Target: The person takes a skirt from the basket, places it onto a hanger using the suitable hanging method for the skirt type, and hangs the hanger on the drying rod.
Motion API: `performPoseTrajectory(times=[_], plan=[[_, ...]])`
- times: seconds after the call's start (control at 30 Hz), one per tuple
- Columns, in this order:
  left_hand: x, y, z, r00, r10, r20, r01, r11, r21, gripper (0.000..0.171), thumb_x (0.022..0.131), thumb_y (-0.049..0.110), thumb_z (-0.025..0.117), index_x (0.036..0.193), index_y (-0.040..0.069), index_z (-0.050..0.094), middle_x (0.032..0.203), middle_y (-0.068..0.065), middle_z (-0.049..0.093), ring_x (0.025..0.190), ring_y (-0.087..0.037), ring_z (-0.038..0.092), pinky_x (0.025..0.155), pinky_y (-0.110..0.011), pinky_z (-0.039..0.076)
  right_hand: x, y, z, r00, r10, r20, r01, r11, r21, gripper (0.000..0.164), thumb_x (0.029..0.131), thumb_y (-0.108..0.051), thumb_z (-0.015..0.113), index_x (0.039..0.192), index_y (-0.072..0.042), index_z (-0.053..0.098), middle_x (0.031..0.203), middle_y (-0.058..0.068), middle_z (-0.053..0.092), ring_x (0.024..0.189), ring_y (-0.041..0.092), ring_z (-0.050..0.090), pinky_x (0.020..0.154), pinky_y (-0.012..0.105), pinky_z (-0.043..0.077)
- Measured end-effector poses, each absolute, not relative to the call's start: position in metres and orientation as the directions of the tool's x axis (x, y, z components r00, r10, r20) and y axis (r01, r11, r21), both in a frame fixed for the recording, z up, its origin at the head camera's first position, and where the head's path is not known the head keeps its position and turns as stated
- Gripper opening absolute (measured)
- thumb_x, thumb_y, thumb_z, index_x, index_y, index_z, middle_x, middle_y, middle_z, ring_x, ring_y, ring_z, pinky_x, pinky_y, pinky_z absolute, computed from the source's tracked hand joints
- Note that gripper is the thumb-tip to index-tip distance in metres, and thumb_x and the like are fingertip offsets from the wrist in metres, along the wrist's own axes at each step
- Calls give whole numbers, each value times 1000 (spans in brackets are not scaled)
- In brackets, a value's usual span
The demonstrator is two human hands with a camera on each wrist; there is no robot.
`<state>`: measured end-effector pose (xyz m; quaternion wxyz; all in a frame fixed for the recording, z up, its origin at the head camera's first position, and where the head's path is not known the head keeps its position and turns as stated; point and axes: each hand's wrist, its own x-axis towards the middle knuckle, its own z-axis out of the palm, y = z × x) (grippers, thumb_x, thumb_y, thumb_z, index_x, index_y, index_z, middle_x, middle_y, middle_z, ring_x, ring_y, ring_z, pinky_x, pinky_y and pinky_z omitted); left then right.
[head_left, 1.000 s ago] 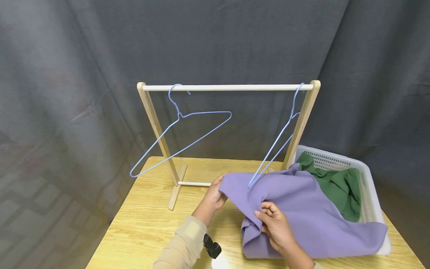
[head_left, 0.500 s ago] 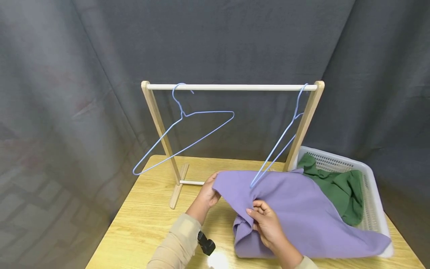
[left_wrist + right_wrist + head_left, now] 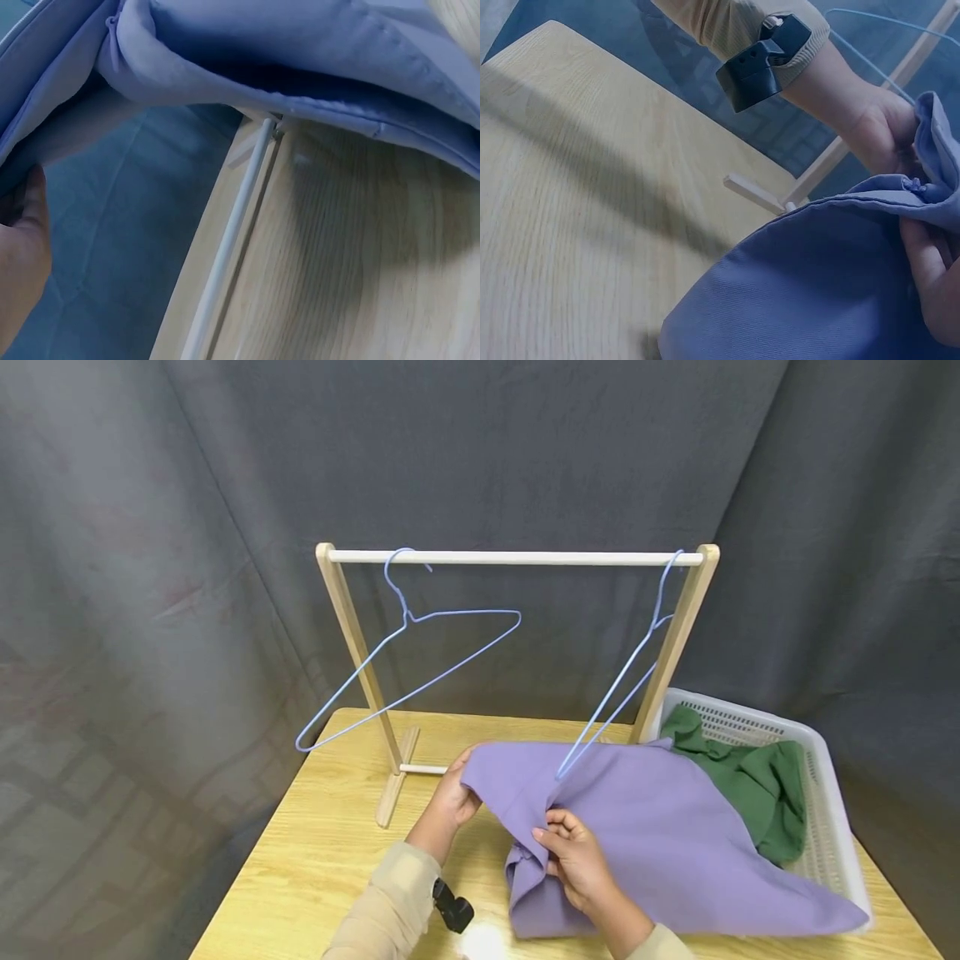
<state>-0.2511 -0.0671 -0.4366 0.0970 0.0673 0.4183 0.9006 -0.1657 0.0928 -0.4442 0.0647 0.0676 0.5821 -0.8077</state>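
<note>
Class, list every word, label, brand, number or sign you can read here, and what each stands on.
None: no readable text shows on the purple cloth, blue hangers, rack, green cloth, basket, table or black wrist device. Faint marks on the gray curtain form no clear lettering.

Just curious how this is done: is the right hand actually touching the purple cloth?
Touching. The head view shows the right hand pinching a fold of the purple cloth, with no gap between them.

No readable text, label, brand, number or sign in any view
</note>
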Motion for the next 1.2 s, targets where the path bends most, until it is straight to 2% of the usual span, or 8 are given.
performPoseTrajectory(times=[0.37,0.6,1.2], plan=[[-251,-75,-440,-982,184,42,-90,-652,753,9,83,16,54,91,14,58,85,1,56,70,-7,54,62,-17,44,-171,82,-451,-981,-77,-179,195,-309,-931,17,78,3,54,88,-7,45,71,-3,44,63,11,53,51,25,47],[-253,-84,-442,-987,154,37,-73,-651,755,13,86,10,48,90,14,59,84,1,56,70,-6,53,63,-17,44,-178,71,-457,-979,-114,-170,198,-313,-929,16,80,1,53,89,-8,45,72,-4,45,65,10,53,52,25,47],[-265,-94,-456,-985,156,68,-56,-677,734,17,87,6,44,90,14,59,88,-1,56,74,-8,54,66,-18,44,-198,53,-481,-973,-132,-189,222,-317,-922,13,80,0,54,87,-9,47,72,-3,50,65,11,53,54,26,46]])
